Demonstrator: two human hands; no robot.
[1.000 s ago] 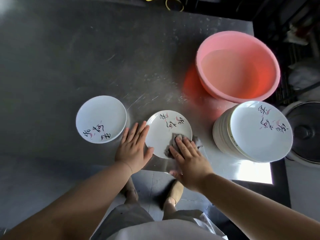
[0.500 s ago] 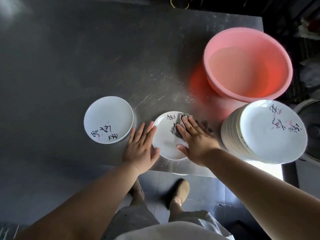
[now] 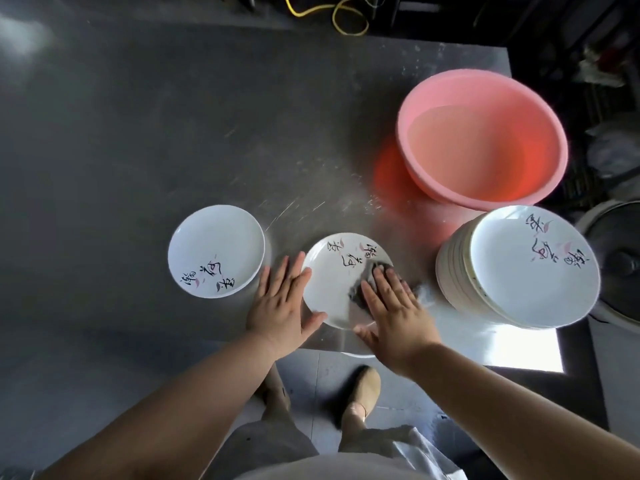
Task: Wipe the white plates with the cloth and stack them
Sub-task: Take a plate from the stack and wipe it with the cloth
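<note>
Two hands work one plate mid-worktop — left hand flat, fingers straight, bracing its rim; right hand presses the cloth, fingers together. Best: steady pressure, full circles — then onto the left plate.

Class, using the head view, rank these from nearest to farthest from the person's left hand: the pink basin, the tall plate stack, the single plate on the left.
From the left hand:
1. Single plate, just left.
2. Plate stack, far right.
3. Pink basin, back right.

arms: bare, no sleeves | shorts: grey | shoes: tan slip-ons
</note>
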